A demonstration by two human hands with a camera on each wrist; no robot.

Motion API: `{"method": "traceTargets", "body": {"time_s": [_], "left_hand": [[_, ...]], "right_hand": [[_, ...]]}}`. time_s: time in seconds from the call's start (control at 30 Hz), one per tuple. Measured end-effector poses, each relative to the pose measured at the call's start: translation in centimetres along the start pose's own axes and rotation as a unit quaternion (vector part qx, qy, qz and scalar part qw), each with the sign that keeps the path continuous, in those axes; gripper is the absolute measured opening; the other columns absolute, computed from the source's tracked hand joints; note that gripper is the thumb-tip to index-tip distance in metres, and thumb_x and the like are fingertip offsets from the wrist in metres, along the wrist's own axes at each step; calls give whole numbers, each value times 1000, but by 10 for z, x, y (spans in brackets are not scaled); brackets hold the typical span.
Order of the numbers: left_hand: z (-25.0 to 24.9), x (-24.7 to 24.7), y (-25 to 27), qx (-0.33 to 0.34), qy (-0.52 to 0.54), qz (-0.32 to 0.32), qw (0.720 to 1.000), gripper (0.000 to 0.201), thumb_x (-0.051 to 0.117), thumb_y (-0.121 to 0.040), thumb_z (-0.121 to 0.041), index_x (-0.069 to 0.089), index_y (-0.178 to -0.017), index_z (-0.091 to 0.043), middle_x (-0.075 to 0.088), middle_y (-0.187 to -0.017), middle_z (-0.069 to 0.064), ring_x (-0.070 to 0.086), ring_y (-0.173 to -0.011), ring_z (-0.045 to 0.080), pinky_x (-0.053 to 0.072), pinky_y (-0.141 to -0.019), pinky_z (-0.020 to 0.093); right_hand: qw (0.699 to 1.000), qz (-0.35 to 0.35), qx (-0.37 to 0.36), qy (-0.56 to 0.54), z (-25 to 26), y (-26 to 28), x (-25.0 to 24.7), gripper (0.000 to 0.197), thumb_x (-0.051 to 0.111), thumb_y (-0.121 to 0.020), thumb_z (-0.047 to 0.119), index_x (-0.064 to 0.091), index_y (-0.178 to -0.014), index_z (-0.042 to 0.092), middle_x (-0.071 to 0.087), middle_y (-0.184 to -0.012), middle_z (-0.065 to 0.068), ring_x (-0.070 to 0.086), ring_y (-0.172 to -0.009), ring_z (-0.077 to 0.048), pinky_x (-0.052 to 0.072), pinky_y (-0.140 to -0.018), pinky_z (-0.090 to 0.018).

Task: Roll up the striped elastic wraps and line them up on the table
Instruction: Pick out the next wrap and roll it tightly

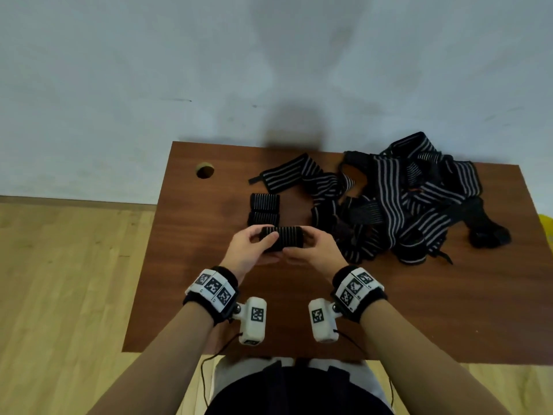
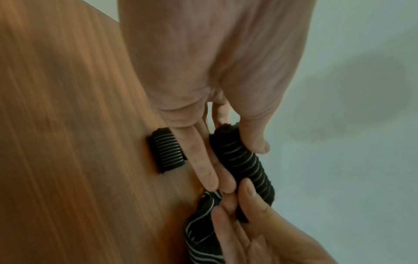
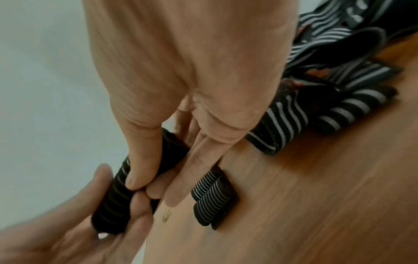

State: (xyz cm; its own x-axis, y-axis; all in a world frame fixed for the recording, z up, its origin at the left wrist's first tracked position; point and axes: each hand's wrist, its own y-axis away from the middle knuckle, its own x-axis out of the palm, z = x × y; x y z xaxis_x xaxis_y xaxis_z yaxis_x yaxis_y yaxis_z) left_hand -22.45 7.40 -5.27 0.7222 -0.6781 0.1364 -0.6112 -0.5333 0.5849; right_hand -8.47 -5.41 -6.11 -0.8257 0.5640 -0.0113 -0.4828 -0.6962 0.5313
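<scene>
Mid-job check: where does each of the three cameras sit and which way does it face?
Head: looks forward and down at the table; both forearms and hands show.
Left wrist: looks along the left hand at the rolled wrap.
Right wrist: looks along the right hand toward the loose pile.
All three share the rolled wrap, gripped by both hands.

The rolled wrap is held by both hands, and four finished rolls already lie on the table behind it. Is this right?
Not four. The head view shows two finished rolls on the table behind the rolled wrap, which the left hand and right hand hold.
</scene>
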Motion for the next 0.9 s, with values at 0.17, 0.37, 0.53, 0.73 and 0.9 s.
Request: {"method": "traceTargets", "body": {"time_s": [0.17,0.37,0.53,0.73,0.9], "left_hand": [[11,-6,-18,-29,-12,7,999,28,69,-96,-4,63,-123,-7,67,-120,20,75,-96,35,65,-77,40],[25,-21,-48,-53,-34,-100,993,45,78,-89,-7,50,-125,-6,64,-115,12,76,-80,29,64,-64,34],[42,-33,-75,-139,-38,-111,983,36,72,-94,-7,50,-123,-4,66,-112,19,74,-71,26,64,-65,37],[62,-38,-92,-156,-46,-164,973,36,66,-99,-12,56,-133,-4,68,-113,19,73,-79,26,62,-68,37],[63,-30,-92,-107,-17,-170,979,48,65,-99,-8,51,-145,-6,67,-110,5,74,-87,21,64,-67,29]], "right_hand": [[995,-24,69,-71,-14,-14,7,44,82,-77,-11,68,-117,0,72,-117,-18,75,-94,-26,63,-73,-31],[982,-40,161,-90,-42,-54,30,42,77,-91,15,61,-130,10,70,-114,-8,71,-97,-22,62,-86,-40],[978,-69,193,-44,-70,-79,42,41,75,-93,12,61,-131,4,72,-105,-9,73,-88,-20,62,-79,-35],[975,-93,200,11,-90,-97,49,41,78,-90,13,65,-129,6,75,-101,-9,76,-87,-18,64,-80,-36],[977,-120,172,39,-86,-105,45,42,81,-86,14,68,-126,11,72,-109,-2,74,-90,-18,63,-88,-42]]}}
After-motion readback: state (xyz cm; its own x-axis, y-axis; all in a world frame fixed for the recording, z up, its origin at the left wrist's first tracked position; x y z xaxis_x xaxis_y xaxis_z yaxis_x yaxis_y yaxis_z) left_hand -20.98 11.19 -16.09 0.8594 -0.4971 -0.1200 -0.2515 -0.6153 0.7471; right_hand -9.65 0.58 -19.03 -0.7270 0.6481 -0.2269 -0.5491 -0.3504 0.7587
